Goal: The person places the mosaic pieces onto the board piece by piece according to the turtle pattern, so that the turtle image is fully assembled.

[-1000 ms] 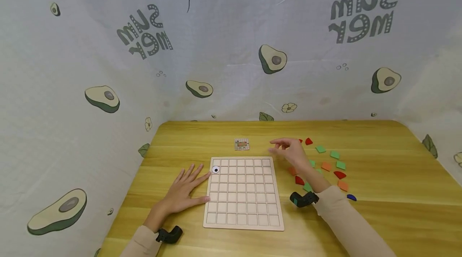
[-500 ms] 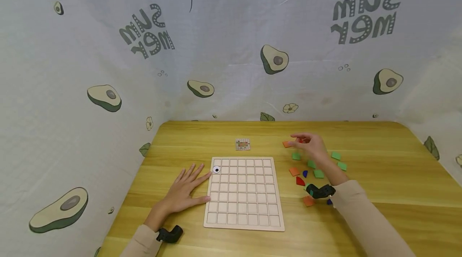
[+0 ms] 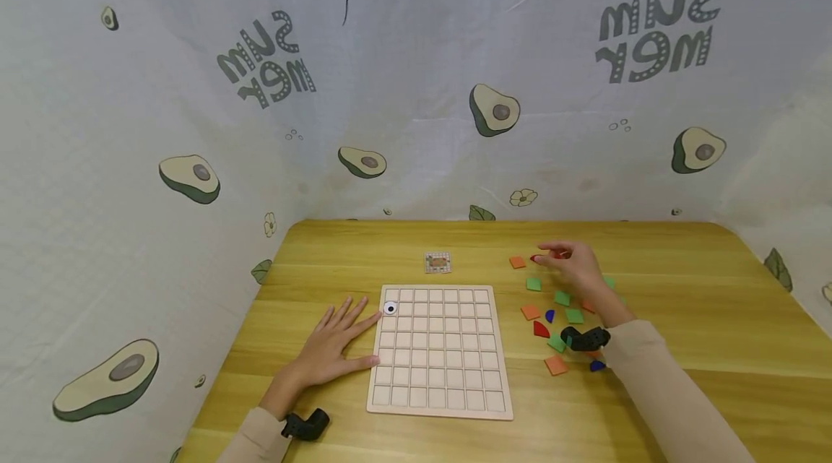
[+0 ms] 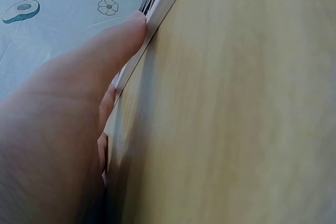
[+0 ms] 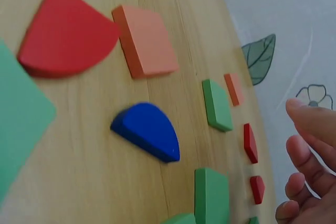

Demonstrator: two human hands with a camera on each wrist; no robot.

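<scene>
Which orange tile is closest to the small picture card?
The orange tile lying farthest back, just left of the right hand; the other visible orange tiles lie nearer the front and farther from the picture card.

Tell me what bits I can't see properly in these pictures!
Head view: the picture card is too small to make out its tiny details.
Head view: the right hand partly covers the red wedge by its fingertips.
Right wrist view: the big green tile is cut off by the left edge.
Left wrist view: the left hand hides most of its own fingers.
</scene>
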